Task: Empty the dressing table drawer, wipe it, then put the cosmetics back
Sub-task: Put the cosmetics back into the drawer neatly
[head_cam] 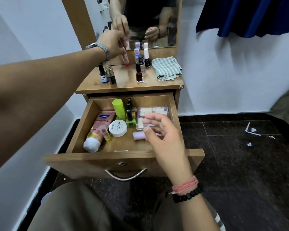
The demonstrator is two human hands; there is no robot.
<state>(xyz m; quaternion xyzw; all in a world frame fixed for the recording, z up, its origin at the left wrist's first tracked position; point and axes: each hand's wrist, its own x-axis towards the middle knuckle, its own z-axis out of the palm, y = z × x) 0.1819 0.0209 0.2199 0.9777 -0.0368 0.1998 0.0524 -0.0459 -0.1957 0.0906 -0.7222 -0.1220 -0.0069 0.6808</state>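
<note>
Here, left hand (113,43) gripping red-capped tube (126,55), right hand (163,134) open above drawer (123,155).

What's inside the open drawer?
The drawer holds a Vaseline tube, white nail polish remover tub, green bottles, a clear palette box. The right hand hides part.
</note>
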